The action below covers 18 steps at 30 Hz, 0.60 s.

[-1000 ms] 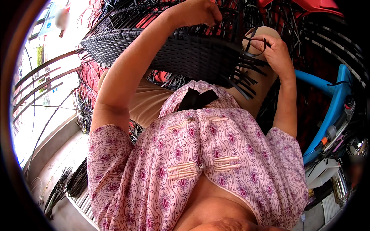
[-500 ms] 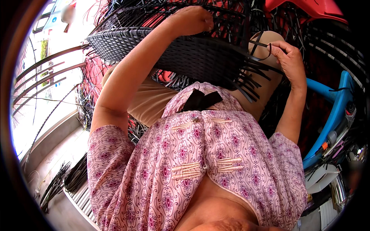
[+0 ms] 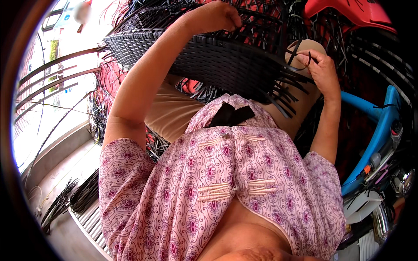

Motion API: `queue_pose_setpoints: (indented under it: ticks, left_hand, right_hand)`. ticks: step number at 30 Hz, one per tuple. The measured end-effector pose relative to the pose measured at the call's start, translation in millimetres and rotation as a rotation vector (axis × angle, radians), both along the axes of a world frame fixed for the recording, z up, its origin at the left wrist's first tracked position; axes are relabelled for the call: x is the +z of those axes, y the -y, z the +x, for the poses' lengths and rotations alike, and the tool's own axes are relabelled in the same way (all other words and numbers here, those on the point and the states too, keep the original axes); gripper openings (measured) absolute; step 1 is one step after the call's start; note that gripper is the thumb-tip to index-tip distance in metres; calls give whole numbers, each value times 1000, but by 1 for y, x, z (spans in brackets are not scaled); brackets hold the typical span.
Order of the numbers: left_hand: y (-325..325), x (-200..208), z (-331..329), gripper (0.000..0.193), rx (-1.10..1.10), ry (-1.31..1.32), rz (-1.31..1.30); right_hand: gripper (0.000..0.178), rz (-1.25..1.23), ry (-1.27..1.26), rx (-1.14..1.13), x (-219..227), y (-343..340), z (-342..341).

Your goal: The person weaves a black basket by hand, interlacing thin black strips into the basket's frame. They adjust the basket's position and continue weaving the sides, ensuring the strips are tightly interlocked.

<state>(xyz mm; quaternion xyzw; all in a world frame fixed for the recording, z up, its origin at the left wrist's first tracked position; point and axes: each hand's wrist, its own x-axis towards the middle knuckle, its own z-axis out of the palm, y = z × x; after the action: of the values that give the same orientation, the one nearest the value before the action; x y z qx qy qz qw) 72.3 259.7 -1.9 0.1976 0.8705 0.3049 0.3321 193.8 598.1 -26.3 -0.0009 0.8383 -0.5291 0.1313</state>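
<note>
Across my lap lies a black woven basket-like piece (image 3: pixel 209 54), made of flat plastic strips, its wall turned toward me. My left hand (image 3: pixel 215 17) is above its far side, fingers curled closed; whatever they hold is hidden. At the right end, my right hand (image 3: pixel 321 69) pinches a thin black strip (image 3: pixel 298 68) that bends in a loop by the corner of the piece. Below that hand, several loose strip ends (image 3: pixel 283 102) stick out from the woven wall over my trouser leg.
A blue plastic frame (image 3: pixel 370 143) stands at my right, with hand tools (image 3: pixel 383 158) beside it. At the upper right is a red plastic stool-like thing (image 3: pixel 348 11). Tangled strips cover the red ground. Bundles of black strips (image 3: pixel 85 191) lie at the lower left.
My right hand has shifted slightly left toward the woven piece, still pinching the strip. The left hand stays over the far side, its fingers still curled. The view has moved a little.
</note>
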Motion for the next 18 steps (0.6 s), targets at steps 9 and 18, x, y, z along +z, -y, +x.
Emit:
queue_pose_setpoints:
  ticks: [9, 18]
  left_hand:
    - [27, 7, 14, 19, -91, -263, -90]
    - [44, 18, 5, 23, -155, -139, -43]
  right_hand:
    - [18, -25, 61, -15, 4, -19, 3]
    - [20, -14, 42, -15, -4, -7, 0]
